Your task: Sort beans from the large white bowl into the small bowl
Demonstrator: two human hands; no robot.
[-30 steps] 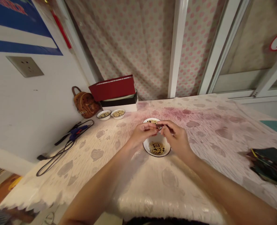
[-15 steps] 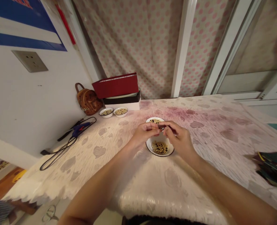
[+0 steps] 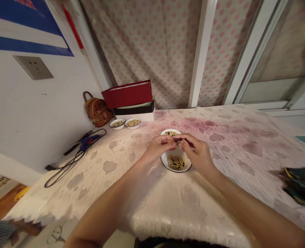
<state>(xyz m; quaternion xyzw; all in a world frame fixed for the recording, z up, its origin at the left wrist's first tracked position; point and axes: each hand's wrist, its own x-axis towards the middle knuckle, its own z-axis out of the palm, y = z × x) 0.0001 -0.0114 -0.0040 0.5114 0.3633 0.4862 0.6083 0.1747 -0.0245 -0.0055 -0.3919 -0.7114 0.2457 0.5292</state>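
My left hand [image 3: 159, 146] and my right hand [image 3: 195, 151] meet above a white bowl with a dark rim [image 3: 176, 166], which holds a mix of pale and dark beans. Their fingertips pinch a small dark object [image 3: 177, 140], too small to identify. A second white bowl of mixed beans [image 3: 170, 132] sits just beyond my hands, partly hidden by my fingers.
Two small bowls of beans [image 3: 117, 124] stand by a red box [image 3: 127, 94] on a black-and-white box. Nearby are a brown studded backpack [image 3: 97, 109] and a blue glue gun [image 3: 89, 139] with a black cord. Dark papers [image 3: 301, 182] lie on the patterned tablecloth at right.
The whole view has shifted slightly as my head moved. My hands stay over the bowl with their fingertips together.
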